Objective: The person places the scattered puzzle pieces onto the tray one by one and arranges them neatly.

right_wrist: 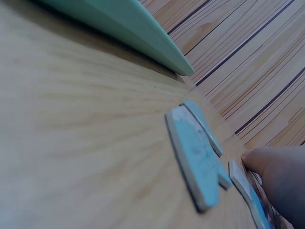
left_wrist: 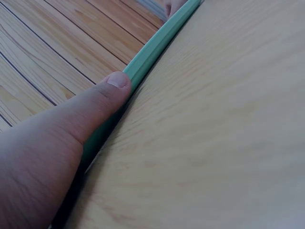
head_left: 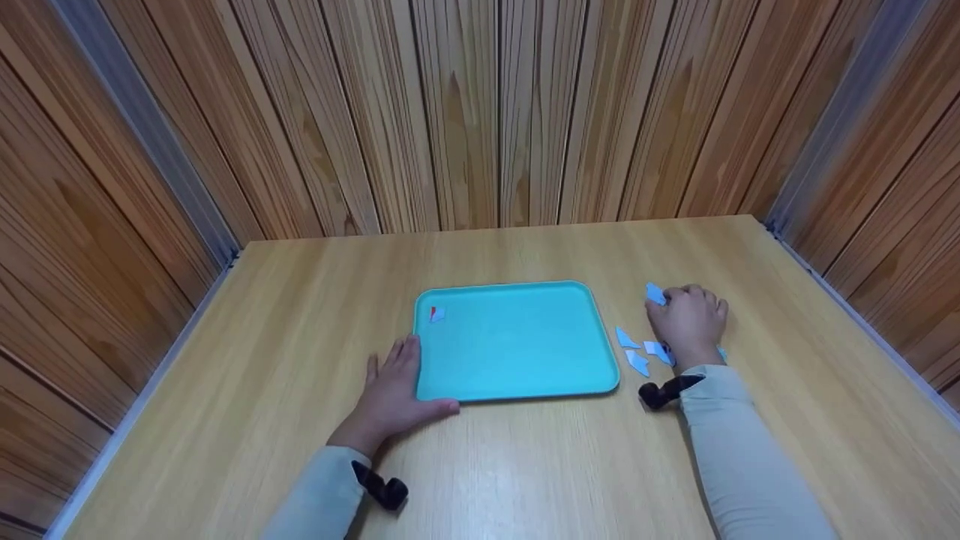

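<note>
The turquoise tray [head_left: 517, 341] lies flat on the table. At its near left corner is my left hand [head_left: 394, 394], fingers straight along the left side and thumb [left_wrist: 102, 102] against the front edge. A small red, white and blue puzzle piece [head_left: 437, 314] sits in the tray's far left corner. Right of the tray, my right hand [head_left: 686, 322] reaches down among loose puzzle pieces, its thumb [right_wrist: 274, 171] low by the table. One blue piece [head_left: 655, 293] shows right at its thumb and index finger; I cannot tell whether they pinch it.
Several light blue puzzle pieces [head_left: 636, 363] lie between the tray and my right wrist, one with a white part [right_wrist: 195, 152]. Part of another [head_left: 722, 353] peeks out right of that wrist. Wood-panelled walls [head_left: 480, 112] enclose the table [head_left: 495, 465] at the back and sides.
</note>
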The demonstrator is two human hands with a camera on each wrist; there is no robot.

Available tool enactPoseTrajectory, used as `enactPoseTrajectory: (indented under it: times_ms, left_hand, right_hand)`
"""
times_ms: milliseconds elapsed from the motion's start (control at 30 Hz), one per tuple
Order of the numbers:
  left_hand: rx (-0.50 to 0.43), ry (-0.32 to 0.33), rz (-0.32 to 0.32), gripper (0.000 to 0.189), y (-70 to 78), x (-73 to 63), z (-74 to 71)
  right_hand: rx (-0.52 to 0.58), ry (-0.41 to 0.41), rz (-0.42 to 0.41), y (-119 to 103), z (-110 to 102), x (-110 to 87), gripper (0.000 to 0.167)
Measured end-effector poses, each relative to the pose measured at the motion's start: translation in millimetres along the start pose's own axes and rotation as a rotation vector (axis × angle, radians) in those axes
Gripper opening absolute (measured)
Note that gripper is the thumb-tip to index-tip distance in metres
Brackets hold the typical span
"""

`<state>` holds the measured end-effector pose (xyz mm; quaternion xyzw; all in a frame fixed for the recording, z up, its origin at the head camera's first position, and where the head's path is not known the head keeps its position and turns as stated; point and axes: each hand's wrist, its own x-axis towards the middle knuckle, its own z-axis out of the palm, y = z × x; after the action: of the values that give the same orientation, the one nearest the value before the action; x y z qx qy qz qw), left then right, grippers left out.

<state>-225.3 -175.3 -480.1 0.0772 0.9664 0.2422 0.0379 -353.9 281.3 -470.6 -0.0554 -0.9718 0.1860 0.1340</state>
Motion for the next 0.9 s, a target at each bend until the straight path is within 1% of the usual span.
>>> enactPoseTrajectory:
  times_ms: [233,567,767,900]
  left_hand:
    - [-0.018,-0.017,-0.011,0.135,1.8,-1.0,-1.6]
    - [-0.004,-0.011,-0.008,0.134,0.9,-0.3,-2.8]
    - [0.000,-0.009,-0.011,0.134,-0.5,0.6,-1.1]
    - [0.000,-0.007,-0.013,0.136,0.5,0.4,0.6]
  right_hand:
    - [0.028,-0.008,-0.035,0.9,-1.1,-1.2,0.048]
    - [0.087,-0.023,-0.116,-1.7,-2.0,-4.7,0.039]
    - [0.075,-0.021,-0.149,-1.3,-2.6,-5.7,0.035]
    - [0.074,-0.004,-0.174,0.9,-1.7,-8.0,0.034]
